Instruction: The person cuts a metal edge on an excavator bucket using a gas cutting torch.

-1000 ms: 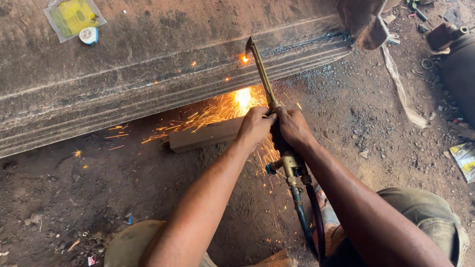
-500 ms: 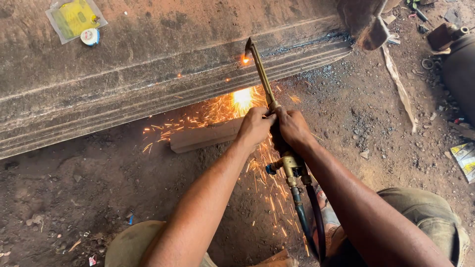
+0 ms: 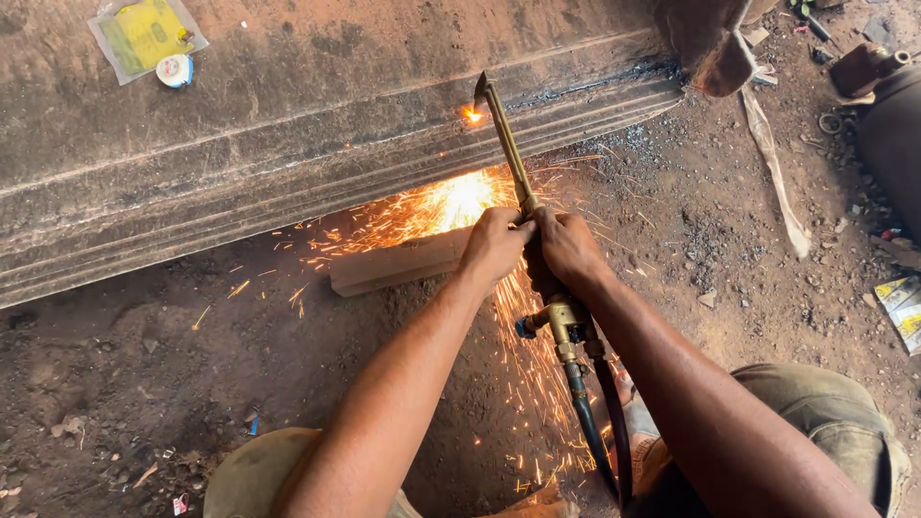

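Left hand: the left hand (image 3: 494,245) is wrapped shut around the brass tube of the cutting torch (image 3: 508,153), just where the tube meets the handle.
Right hand: the right hand (image 3: 568,247) is clenched on the same torch, touching the left hand, a little nearer the valve body (image 3: 561,321).
Torch axis: its long axis runs from the valve body near the person's lap up and slightly left, away from the body, ending at the bent tip (image 3: 482,88).
Which hand is nearer the tip: the left hand, by a small margin; both sit at the near end, well apart from the tip.
Tip and work: the tip stands over the groove along the rusty steel slab (image 3: 288,134), with a small flame spot (image 3: 471,115) just beside it on the slab's edge.
Sparks: a bright spray of sparks (image 3: 451,206) falls under the slab's edge onto the dirt floor (image 3: 144,364), spreading towards the person's knees.
Hoses: two dark hoses (image 3: 600,422) trail from the valve body back between the legs.
Nearby: a pale block (image 3: 393,269) lies on the floor just left of the hands; a yellow packet in clear plastic (image 3: 144,34) and a small round tin (image 3: 175,70) rest on the slab's far left, well apart from the flame.
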